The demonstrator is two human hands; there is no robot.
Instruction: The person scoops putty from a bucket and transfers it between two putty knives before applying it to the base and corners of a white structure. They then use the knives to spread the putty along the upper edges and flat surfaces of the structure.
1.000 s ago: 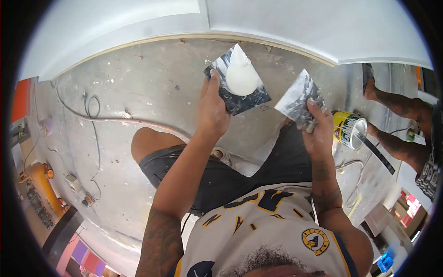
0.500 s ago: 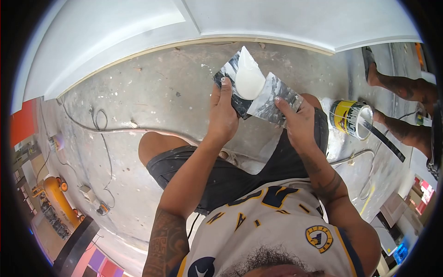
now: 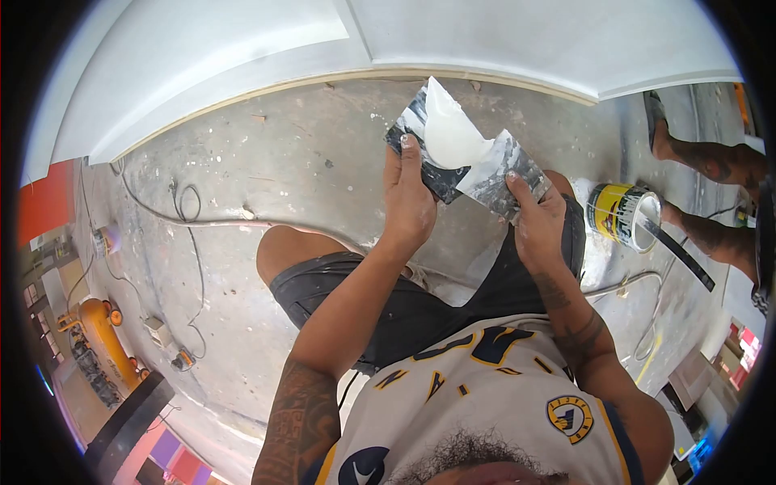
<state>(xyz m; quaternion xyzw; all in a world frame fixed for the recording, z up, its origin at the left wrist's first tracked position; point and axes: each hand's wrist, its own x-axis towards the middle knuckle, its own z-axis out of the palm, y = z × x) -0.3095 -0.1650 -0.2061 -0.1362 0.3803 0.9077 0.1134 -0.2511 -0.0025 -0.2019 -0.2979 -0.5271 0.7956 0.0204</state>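
Note:
My left hand (image 3: 412, 194) is closed on a dark, paint-smeared flat putty spreader (image 3: 411, 120), thumb on top. A thick mound of white putty (image 3: 453, 133) lies on it, drawn to a point at the far end. My right hand (image 3: 540, 214) pinches a second flat putty spreader (image 3: 503, 171), streaked white and grey, thumb on its face. The second spreader's left edge overlaps the first one and touches the lower right of the putty. My fingers under both spreaders are hidden.
A white panelled wall (image 3: 485, 40) rises ahead. At right, an open yellow-labelled can (image 3: 616, 212) has a dark stick in it, near another person's legs (image 3: 711, 158). A hose (image 3: 214, 222) crosses the stained floor. An orange tank-like machine (image 3: 107, 339) stands at left.
The right spreader's edge has pushed against the putty, whose lower right side now meets it. Both hands and the whole scene sit slightly further right in view.

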